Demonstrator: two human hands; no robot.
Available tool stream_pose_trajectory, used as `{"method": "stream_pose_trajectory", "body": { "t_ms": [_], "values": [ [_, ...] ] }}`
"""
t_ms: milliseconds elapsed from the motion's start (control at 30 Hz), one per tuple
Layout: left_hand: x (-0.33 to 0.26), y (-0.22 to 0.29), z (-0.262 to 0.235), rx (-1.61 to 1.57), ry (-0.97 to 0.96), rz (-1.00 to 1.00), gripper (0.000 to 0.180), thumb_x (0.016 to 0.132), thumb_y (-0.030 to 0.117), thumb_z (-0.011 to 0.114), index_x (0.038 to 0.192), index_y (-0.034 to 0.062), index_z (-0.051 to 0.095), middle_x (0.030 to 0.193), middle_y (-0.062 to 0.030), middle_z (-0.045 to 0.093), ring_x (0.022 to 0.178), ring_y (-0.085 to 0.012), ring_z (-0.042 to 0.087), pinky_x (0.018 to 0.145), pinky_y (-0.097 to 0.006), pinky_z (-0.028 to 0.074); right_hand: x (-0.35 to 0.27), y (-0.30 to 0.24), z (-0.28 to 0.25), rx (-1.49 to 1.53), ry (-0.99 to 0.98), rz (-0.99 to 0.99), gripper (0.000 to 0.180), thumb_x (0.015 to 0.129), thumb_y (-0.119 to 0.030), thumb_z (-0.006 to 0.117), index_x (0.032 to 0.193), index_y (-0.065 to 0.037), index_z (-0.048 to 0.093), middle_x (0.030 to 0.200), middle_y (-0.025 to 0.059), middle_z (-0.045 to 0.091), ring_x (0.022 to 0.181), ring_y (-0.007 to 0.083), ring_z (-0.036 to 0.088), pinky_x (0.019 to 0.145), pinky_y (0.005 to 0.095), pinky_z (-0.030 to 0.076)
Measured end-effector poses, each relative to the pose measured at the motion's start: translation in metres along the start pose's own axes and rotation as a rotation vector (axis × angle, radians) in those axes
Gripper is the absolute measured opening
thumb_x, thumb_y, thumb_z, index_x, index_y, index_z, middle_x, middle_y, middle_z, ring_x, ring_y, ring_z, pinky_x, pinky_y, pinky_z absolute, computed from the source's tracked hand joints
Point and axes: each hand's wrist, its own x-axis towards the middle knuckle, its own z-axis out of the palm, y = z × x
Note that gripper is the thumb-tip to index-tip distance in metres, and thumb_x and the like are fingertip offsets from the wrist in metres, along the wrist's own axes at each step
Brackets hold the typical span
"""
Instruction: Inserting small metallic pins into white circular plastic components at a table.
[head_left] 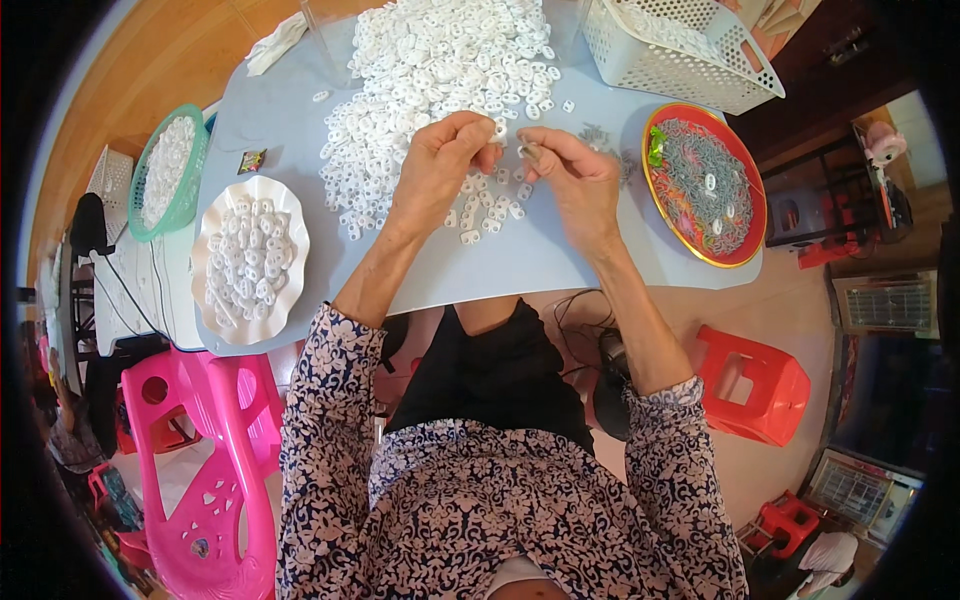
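Observation:
My left hand (442, 165) is closed in a pinch above the table, with a small white plastic piece (500, 131) at its fingertips. Close by on the right, my right hand (582, 185) pinches a small greyish piece (530, 152) whose kind is too small to make out. Under and beyond both hands spreads a big heap of white plastic pieces (430, 60), many oval with dark holes. A few loose white pieces (487, 205) lie just below the hands. To the right, a red plate (664, 205) with a gold rim holds many thin grey parts and a few white pieces.
A scalloped white dish (215, 275) of white pieces stands at the table's left, near a small wrapped packet (251, 161). Farther left is a green basket (137, 225); a white basket (690, 85) sits at the back right. Pink chair (215, 500) and red stool (765, 390) flank me.

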Motion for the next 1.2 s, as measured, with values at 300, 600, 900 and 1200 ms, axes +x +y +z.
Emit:
{"method": "stream_pose_trajectory", "body": {
  "t_ms": [300,600,900,1200],
  "values": [
    [-0.002,0.002,0.005,-0.015,-0.019,0.000,0.022,0.090,0.017,0.052,0.081,-0.0004,0.061,0.065,-0.0008,0.054,0.063,-0.0081,0.048,0.061,-0.022,0.039,0.000,0.000,0.004,0.012,-0.063,-0.017,0.024,0.082,0.002,0.061,0.106,0.001,0.058,0.087,0.0033,0.063,0.073,0.0075,0.059,0.067,0.0215,0.050],
    [-0.003,0.003,0.007,0.137,-0.011,0.071,0.020,0.090,0.016,0.052,0.085,-0.0014,0.061,0.064,-0.0007,0.054,0.062,-0.0076,0.048,0.058,-0.022,0.040,-0.001,-0.003,0.006,0.015,-0.045,-0.005,0.029,0.083,0.002,0.060,0.111,0.001,0.056,0.090,0.0054,0.062,0.077,0.0087,0.060,0.070,0.0217,0.050],
    [-0.004,0.004,0.010,0.279,-0.057,0.108,0.018,0.090,0.015,0.053,0.087,0.0001,0.062,0.065,0.0006,0.055,0.062,-0.0063,0.049,0.058,-0.021,0.040,-0.001,0.002,0.004,-0.080,-0.035,-0.075,0.028,0.084,0.002,0.059,0.112,-0.001,0.058,0.088,0.0015,0.060,0.075,0.0065,0.058,0.066,0.0203,0.049],
    [-0.007,0.007,0.013,0.408,-0.118,0.174,0.025,0.093,0.020,0.045,0.084,0.0005,0.057,0.063,0.0006,0.051,0.060,-0.0079,0.045,0.054,-0.023,0.037,0.000,0.002,0.004,0.018,0.006,-0.072,0.024,0.086,0.001,0.057,0.111,0.000,0.059,0.089,0.0029,0.060,0.076,0.0083,0.059,0.068,0.0216,0.051]
  ]
}}
